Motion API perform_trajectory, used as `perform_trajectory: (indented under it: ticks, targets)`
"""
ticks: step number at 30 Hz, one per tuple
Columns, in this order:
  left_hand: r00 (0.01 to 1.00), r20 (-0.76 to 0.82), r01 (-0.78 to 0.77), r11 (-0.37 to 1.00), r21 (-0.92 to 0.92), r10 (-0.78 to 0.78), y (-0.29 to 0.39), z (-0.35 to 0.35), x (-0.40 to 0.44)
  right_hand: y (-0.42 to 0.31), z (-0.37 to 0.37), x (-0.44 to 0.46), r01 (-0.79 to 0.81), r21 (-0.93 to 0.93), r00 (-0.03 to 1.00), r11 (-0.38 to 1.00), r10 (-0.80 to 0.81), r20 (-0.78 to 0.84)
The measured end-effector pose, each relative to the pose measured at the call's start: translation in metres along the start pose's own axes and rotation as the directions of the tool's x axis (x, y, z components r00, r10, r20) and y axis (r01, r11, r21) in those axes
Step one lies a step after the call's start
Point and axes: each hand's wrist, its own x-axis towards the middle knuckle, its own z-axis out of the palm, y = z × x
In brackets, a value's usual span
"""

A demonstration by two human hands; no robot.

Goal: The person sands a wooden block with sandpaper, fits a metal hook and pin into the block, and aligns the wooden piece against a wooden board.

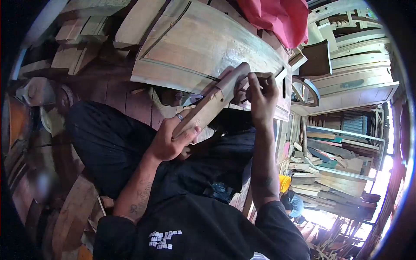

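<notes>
My left hand (pixel 169 138) is wrapped round the lower end of a light wooden block (pixel 201 113), which is held tilted over my lap. A brownish sheet (pixel 234 80), perhaps sandpaper, lies against the block's upper part. At the sheet's upper end is my right hand (pixel 263 97), its fingers bent and close together; what they pinch is too small to make out. Behind the block lies a large wooden panel (pixel 182 39) with a dark grooved line and a pale dusty patch.
Red cloth (pixel 281 19) drapes over the panel's far side. Wood pieces (pixel 73 56) are stacked at the upper left. Carved boards (pixel 355 78) and a wheel-like piece (pixel 305 92) stand at right. Beyond a yellow container (pixel 284 183), a person (pixel 296 207) is partly visible.
</notes>
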Motion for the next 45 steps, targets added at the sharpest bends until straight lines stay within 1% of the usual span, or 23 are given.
perform_trajectory:
  ticks: [1,2,4,6,9,11,12,14,15,17,18,20,22,24,26,28,30,33,36,38,42,44,45]
  targets:
    - [0.971,-0.105,-0.212,0.976,0.041,0.215,-0.01,0.004,0.006,0.001,0.002,-0.004,0.016,-0.013,1.0,1.0,-0.016,0.0]
    - [0.972,-0.108,-0.208,0.977,0.039,0.211,-0.013,0.003,0.004,0.001,0.002,-0.003,0.012,-0.013,1.0,1.0,-0.012,0.003]
    - [0.994,-0.11,-0.005,1.0,-0.016,0.003,-0.01,-0.001,-0.001,-0.001,0.004,-0.001,0.05,0.023,0.998,0.998,-0.049,-0.028]
    - [0.987,-0.132,-0.099,0.995,-0.013,0.097,-0.016,-0.001,-0.001,-0.002,0.005,0.006,0.05,0.012,0.998,0.999,-0.05,-0.033]
    - [0.99,-0.103,0.079,0.984,-0.157,-0.096,-0.013,-0.001,-0.002,0.012,0.005,0.015,0.136,-0.236,0.989,0.962,-0.147,-0.033]
    - [0.931,-0.197,-0.277,0.946,0.167,0.307,-0.045,-0.002,0.0,0.015,0.007,0.013,0.104,-0.241,0.99,0.965,-0.123,-0.069]
    - [0.93,-0.204,-0.274,0.947,0.166,0.304,-0.039,-0.002,-0.002,0.016,0.01,0.011,0.065,-0.243,0.99,0.968,-0.092,-0.102]
    - [0.975,-0.093,0.178,0.963,-0.202,-0.2,-0.021,-0.005,-0.006,0.004,0.015,0.002,0.106,-0.298,0.987,0.949,-0.137,-0.085]
    - [0.975,-0.093,0.179,0.963,-0.2,-0.2,-0.032,-0.005,-0.007,0.001,0.015,-0.001,0.146,-0.339,0.985,0.929,-0.169,-0.04]
    - [0.974,-0.193,-0.099,0.988,0.116,0.12,-0.064,-0.004,-0.009,0.003,0.011,0.001,0.173,-0.422,0.983,0.89,-0.182,0.018]
    - [0.975,-0.186,-0.1,0.988,0.115,0.12,-0.058,-0.003,-0.007,0.001,0.011,0.005,0.169,-0.425,0.983,0.889,-0.182,0.011]
    - [0.981,-0.175,-0.079,0.995,0.055,0.088,-0.044,-0.004,-0.006,-0.004,0.012,0.015,-0.017,-0.183,0.997,0.983,0.004,-0.072]
    - [0.981,-0.186,-0.051,0.999,0.006,0.051,-0.043,-0.001,-0.005,-0.002,0.011,0.016,0.003,-0.186,0.999,0.983,-0.012,-0.049]
    - [0.98,-0.2,-0.022,0.999,-0.042,0.013,-0.043,-0.002,-0.005,-0.001,0.014,0.005,0.217,-0.332,0.976,0.918,-0.198,0.092]
    - [0.97,-0.157,-0.167,0.977,0.133,0.187,-0.046,-0.003,-0.004,-0.005,0.013,0.006,0.239,-0.399,0.971,0.886,-0.214,0.106]
    - [0.976,-0.173,-0.112,0.988,0.111,0.13,-0.039,-0.001,-0.005,-0.018,0.01,0.017,0.048,-0.425,0.997,0.904,-0.066,-0.027]
    - [0.979,-0.184,-0.07,0.993,0.097,0.087,-0.036,-0.001,-0.003,-0.009,0.008,0.021,0.092,-0.428,0.992,0.899,-0.119,-0.037]
    - [0.976,-0.193,-0.089,0.995,0.051,0.098,-0.043,-0.002,0.0,-0.011,0.018,0.002,0.221,-0.401,0.974,0.889,-0.183,0.133]
    - [0.966,-0.187,-0.148,0.976,0.159,0.177,-0.05,-0.003,-0.004,-0.008,0.015,0.015,0.156,-0.419,0.988,0.894,-0.138,0.072]
    - [0.986,-0.168,-0.005,0.999,0.035,0.011,-0.037,-0.002,-0.003,-0.018,0.017,0.014,0.095,-0.41,0.995,0.907,-0.088,0.036]
    - [0.978,-0.186,-0.081,0.991,0.108,0.1,-0.027,0.001,-0.002,-0.023,0.023,-0.006,0.271,-0.542,0.96,0.795,-0.182,0.213]
    - [0.987,-0.157,0.039,0.999,0.015,-0.037,-0.018,0.0,-0.001,-0.012,0.014,0.005,0.222,-0.507,0.975,0.833,-0.187,0.12]
    - [0.986,-0.159,0.044,0.999,0.01,-0.042,-0.018,0.002,-0.001,-0.01,0.016,0.013,0.08,-0.313,0.997,0.946,-0.075,0.029]
